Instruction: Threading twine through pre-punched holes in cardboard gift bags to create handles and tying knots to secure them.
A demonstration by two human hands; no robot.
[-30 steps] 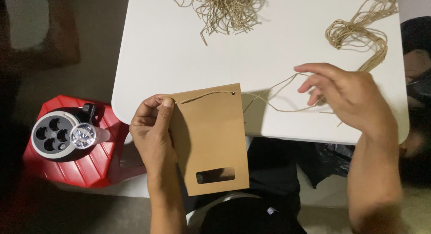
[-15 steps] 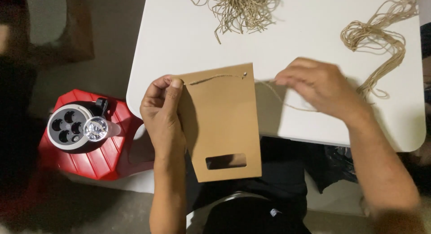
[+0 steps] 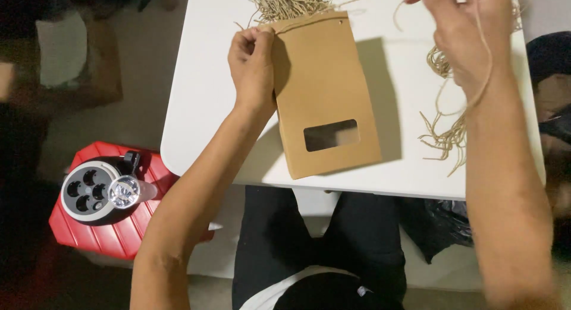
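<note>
Bag [image 3: 324, 90] now farther up, left fingers [image 3: 257, 39] pinching.

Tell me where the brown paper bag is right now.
In the head view, the brown paper bag lies on the white table, centre-left, its top corner pinched by the left hand.

R hand [image 3: 470, 30] rose, pulling twine [image 3: 485, 60] taut above fingers; L hand [image 3: 253, 63] lifted paper bag [image 3: 324, 90] up over desk [image 3: 196, 108].

Bright overhead light, dark blurred edges, soft shadows.
</note>
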